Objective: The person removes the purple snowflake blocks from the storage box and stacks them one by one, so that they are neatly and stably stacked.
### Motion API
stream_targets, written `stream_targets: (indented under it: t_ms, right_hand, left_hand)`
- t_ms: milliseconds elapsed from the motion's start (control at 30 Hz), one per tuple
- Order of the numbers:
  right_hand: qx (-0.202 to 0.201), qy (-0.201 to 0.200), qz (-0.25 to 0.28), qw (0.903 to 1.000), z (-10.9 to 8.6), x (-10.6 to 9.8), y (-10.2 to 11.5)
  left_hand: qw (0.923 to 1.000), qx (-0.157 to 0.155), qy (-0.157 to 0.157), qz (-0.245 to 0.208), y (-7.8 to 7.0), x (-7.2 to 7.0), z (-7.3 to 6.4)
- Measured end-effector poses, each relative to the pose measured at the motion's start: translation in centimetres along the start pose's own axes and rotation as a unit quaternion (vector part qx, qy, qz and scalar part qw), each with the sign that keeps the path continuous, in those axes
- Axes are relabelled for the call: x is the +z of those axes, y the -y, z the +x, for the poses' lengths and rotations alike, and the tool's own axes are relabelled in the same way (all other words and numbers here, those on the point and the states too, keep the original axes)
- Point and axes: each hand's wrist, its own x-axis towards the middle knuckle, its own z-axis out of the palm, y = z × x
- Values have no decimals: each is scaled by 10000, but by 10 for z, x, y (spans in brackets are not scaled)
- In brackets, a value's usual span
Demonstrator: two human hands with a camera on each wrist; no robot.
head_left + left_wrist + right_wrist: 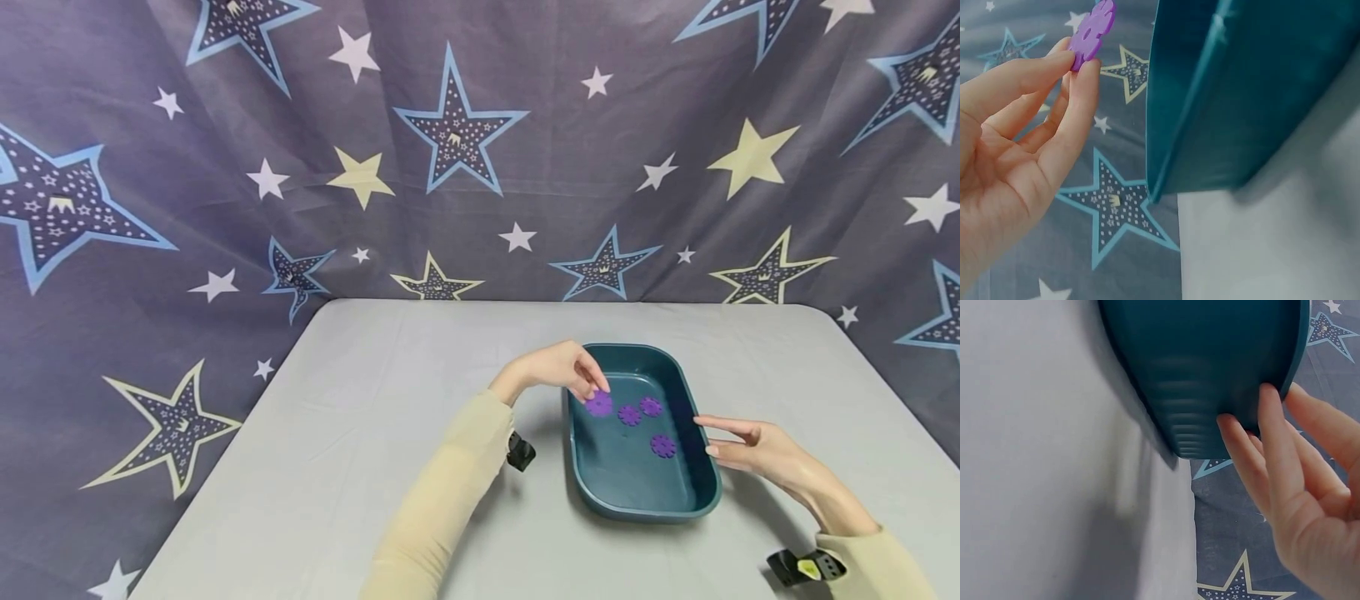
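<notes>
I watch the left hand (562,365) pinch a purple flower-shaped disc (600,406) over the teal plastic tray (618,483), right hand (776,457) touching its wall, fingers extended

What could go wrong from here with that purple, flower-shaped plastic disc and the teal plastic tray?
First, the left hand pinches the purple, flower-shaped plastic disc by its edge, so it might slip. Second, three similar purple discs lie unheld inside the teal, rounded plastic tray, so a falling disc could knock them. Third, the right hand touches only one side of the tray, so a bump could perhaps slide it across the grey table.
</notes>
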Motion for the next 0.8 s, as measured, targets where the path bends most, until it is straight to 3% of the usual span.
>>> stream_targets:
  t_ms: [367, 800]
  right_hand:
    - [-25, 14, 105, 9999, 0, 1, 0]
    - [-4, -24, 254, 9997, 0, 1, 0]
  left_hand:
    - [9988, -12, -476, -85, 25, -6, -26]
    - [9929, -173, -1169, -142, 66, -16, -55]
